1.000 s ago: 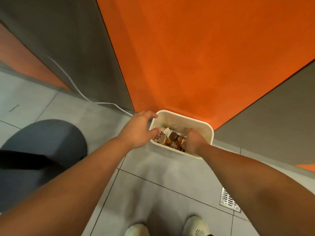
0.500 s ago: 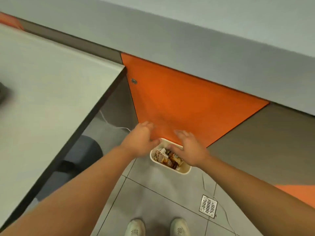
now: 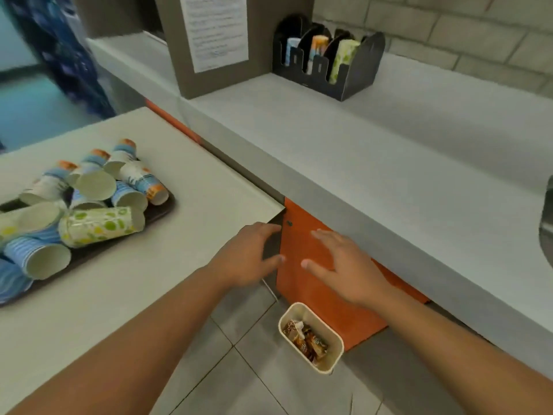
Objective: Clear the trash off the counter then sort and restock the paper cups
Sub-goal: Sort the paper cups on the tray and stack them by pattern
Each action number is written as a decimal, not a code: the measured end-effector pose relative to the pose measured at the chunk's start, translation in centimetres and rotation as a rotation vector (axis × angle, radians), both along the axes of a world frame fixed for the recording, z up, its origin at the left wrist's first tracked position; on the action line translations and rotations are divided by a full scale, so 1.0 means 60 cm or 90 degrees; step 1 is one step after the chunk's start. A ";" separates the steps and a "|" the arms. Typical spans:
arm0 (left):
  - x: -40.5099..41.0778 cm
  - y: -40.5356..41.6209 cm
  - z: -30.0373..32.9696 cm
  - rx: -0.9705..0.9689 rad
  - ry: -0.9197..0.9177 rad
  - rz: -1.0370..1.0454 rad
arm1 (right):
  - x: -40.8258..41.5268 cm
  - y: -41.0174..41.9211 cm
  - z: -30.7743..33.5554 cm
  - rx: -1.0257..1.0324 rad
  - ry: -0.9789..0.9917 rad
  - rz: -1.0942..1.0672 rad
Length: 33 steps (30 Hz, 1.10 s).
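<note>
A small cream bin (image 3: 330,356) stands on the tiled floor against the orange panel, with brown wrappers (image 3: 308,339) inside. On the pale table at the left, a dark tray (image 3: 155,212) carries a loose heap of paper cups (image 3: 89,205) lying on their sides, in blue-striped, green-dotted and orange-bottomed prints. A black cup holder (image 3: 356,82) at the back of the grey counter has stacked cups in its slots. My left hand (image 3: 248,259) hovers at the table's corner, fingers relaxed and empty. Beside it, my right hand (image 3: 341,265) is spread in front of the orange panel, holding nothing.
The grey counter (image 3: 374,181) runs along the brick wall at the right. A brown box with a printed sheet (image 3: 218,31) stands on it at the back. A metal object (image 3: 547,223) shows at the right edge. A person in blue patterned clothing (image 3: 59,49) is at the far left.
My view has risen from the floor to counter height. Both hands have lifted out of the bin, empty, and now hang by the table's corner. The tray of cups has come into view.
</note>
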<state>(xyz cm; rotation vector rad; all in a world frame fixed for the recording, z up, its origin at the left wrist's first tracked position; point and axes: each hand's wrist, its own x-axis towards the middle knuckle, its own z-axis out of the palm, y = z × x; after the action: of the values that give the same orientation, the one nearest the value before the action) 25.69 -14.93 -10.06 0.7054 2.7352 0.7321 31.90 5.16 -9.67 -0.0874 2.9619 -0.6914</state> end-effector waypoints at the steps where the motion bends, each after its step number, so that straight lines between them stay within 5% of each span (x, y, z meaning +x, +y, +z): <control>1: 0.002 -0.020 0.013 -0.003 0.010 0.019 | -0.008 -0.013 0.015 -0.006 0.002 0.018; 17: -0.067 -0.412 0.045 0.018 0.057 0.347 | -0.258 -0.341 0.034 -0.077 0.007 0.246; 33: -0.210 -0.557 0.005 0.090 0.057 0.553 | -0.484 -0.516 -0.004 -0.128 -0.024 0.265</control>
<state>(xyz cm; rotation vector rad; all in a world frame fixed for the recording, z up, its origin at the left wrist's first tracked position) 13.12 -48.35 -9.79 -0.5086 3.0427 1.0651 2.85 -25.79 -9.91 -0.6735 2.6940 -0.9055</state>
